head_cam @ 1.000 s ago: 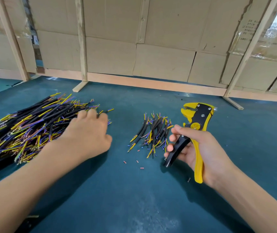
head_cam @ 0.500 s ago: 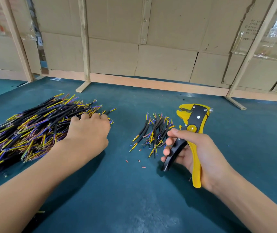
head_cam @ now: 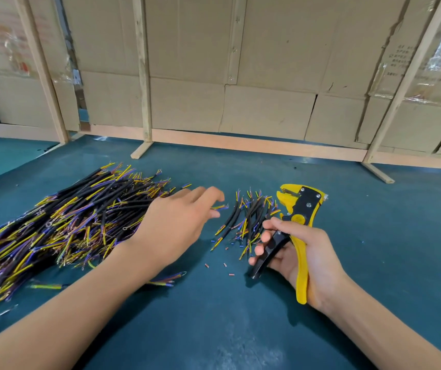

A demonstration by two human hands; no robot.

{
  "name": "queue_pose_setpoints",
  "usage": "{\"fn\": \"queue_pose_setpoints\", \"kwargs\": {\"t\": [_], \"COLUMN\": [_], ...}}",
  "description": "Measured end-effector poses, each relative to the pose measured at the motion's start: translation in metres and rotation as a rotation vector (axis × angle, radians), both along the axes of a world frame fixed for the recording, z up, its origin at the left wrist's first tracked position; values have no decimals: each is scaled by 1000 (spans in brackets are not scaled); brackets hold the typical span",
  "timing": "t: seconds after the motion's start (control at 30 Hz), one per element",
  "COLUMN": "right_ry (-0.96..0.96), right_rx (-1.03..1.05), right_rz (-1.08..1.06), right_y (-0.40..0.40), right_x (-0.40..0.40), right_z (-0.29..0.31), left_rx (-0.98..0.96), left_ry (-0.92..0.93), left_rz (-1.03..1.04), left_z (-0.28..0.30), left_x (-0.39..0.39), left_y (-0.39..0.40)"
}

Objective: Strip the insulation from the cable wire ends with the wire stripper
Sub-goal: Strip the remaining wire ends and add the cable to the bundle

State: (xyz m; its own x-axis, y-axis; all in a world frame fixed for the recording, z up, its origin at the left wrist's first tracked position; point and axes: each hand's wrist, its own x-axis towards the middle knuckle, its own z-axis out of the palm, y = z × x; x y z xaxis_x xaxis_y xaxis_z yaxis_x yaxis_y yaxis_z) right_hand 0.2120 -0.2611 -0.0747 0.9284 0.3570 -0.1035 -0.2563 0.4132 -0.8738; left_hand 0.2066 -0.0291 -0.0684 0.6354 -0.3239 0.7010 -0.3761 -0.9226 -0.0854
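While right hand (head_cam: 307,260) grips wire stripper (head_cam: 300,228), head pointing away, left hand (head_cam: 176,222) pinches cable (head_cam: 219,207).

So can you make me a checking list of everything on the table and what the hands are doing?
Surface: teal mat, small insulation bits scattered on it.
Job's things: big cable pile at left; small cable pile in the middle; yellow and black stripper.
Clutter: stray cable near the left forearm.
Hands: left hand reaches out from the big pile, a cable end at its fingertips, grip unclear; right hand grips the stripper handles.
Cables: black jackets, yellow and purple ends.
Surroundings: cardboard wall on wooden struts.
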Motion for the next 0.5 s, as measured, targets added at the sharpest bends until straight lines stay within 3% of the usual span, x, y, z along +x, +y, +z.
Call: {"fn": "queue_pose_setpoints", "kwargs": {"t": [0.17,0.5], "right_ry": [-75,-153], "right_rx": [28,25], "right_rz": [-36,-54], "right_y": [5,4], "right_x": [2,4], "right_z": [-3,-6], "left_rx": [-24,-13], "left_ry": [-41,-24], "left_rz": [49,-134], "left_z": [-6,-9], "left_x": [3,5], "left_y": [-1,-6]}}
